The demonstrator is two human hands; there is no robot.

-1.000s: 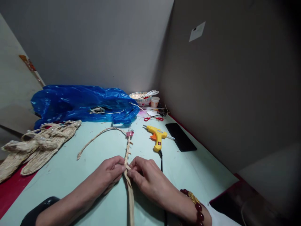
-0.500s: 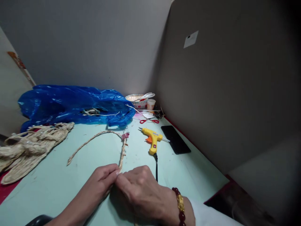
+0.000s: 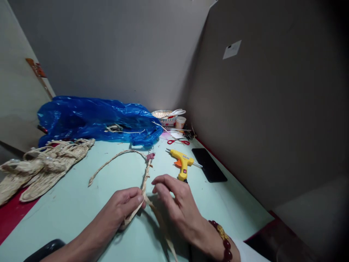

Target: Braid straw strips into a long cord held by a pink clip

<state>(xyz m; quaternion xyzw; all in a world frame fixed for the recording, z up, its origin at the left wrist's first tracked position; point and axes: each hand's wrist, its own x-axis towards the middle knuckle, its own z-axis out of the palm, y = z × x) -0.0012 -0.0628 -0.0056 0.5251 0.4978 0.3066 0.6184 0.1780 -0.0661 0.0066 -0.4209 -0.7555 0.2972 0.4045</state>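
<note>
A pale straw braid (image 3: 145, 181) runs toward me from a pink binder clip (image 3: 150, 156) on the table. My left hand (image 3: 125, 204) pinches the braid's near end between thumb and fingers. One loose strand (image 3: 160, 222) slants away to the right from that pinch; another passes down beneath my left palm. My right hand (image 3: 177, 207) hovers just right of the braid, fingers curled with thumb and fingertips apart, holding nothing that I can see. A thin twisted cord (image 3: 109, 160) curves left from the clip, its tip lying on the table.
Right of the braid lie a yellow glue gun (image 3: 184, 162) and a black phone (image 3: 209, 164). Red-handled scissors (image 3: 178, 142), a basket (image 3: 163, 115) and a paper cup (image 3: 180, 122) sit behind. A blue plastic bag (image 3: 89, 116) and woven straw sandals (image 3: 51, 167) are at left.
My right hand has let go and moved up and right, away from my left hand. The loose strand now shows between them. The whole view has shifted slightly.
</note>
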